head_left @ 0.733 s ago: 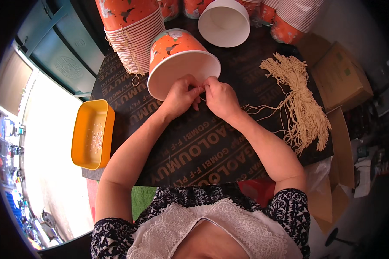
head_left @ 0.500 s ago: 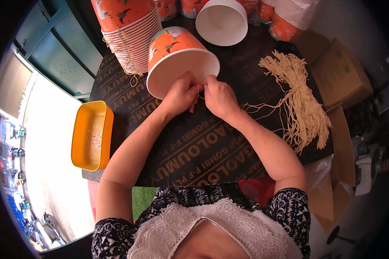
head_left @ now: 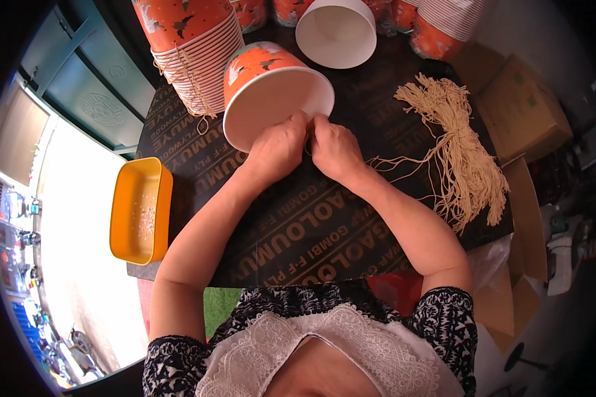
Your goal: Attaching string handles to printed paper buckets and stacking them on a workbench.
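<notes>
An orange patterned paper bucket (head_left: 271,99) lies tilted on the table, its white mouth facing me. My left hand (head_left: 278,151) is closed at the lower right of the rim, partly in front of the opening, with its fingertips pinched together. Just right of it, my right hand (head_left: 336,151) is closed too, thumb and fingers pressed together by the rim. A bit of thin tan string shows between the two hands; most of it is hidden by the fingers. To the right lies a bundle of cream strings (head_left: 460,152), with loose strands trailing toward my right forearm.
A tall stack of orange buckets (head_left: 195,59) with string loops stands at the left back. Behind sits a white-lined bucket (head_left: 336,36), with more stacks (head_left: 444,30) at right. A yellow bin (head_left: 162,218) holding small white bits is at the table's left edge; cardboard boxes (head_left: 523,109) stand right.
My left hand's fingers have drawn in, from partly extended to a tight pinch beside the right hand. The bucket has shifted very slightly left in view.
</notes>
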`<state>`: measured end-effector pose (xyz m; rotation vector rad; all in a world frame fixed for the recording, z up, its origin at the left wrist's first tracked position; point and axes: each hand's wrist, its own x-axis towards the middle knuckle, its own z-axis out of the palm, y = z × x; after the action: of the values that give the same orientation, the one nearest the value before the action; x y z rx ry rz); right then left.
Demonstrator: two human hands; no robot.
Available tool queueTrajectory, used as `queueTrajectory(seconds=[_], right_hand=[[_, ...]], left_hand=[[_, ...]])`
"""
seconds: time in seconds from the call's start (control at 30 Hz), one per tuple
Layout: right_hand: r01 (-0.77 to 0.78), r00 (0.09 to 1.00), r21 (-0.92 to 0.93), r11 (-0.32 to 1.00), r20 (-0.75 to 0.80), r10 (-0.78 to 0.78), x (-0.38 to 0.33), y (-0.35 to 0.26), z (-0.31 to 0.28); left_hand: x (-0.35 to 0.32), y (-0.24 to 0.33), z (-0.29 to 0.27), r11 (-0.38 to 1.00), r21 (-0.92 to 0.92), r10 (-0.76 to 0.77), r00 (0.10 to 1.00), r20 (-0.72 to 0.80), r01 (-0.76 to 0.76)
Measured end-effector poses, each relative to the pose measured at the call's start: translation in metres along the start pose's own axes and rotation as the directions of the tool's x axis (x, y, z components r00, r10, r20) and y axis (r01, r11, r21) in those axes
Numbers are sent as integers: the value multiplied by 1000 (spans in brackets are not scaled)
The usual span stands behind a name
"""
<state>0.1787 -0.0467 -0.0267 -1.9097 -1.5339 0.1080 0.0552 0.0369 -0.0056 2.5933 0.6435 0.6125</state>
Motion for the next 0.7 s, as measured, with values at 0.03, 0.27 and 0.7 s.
queueTrajectory(seconds=[0.03,0.27,0.7], right_hand=[[14,1000,13,1000,2,-14,0,0,1],[-18,999,27,999,27,18,2,2,0],[42,998,85,995,40,-46,1,3,-5]], left_hand=[[0,-1,-1,1000,18,21,1000,-8,-21],[1,-18,-3,895,-425,-149,989,8,138],[6,-23,-7,906,-365,-170,973,155,216]])
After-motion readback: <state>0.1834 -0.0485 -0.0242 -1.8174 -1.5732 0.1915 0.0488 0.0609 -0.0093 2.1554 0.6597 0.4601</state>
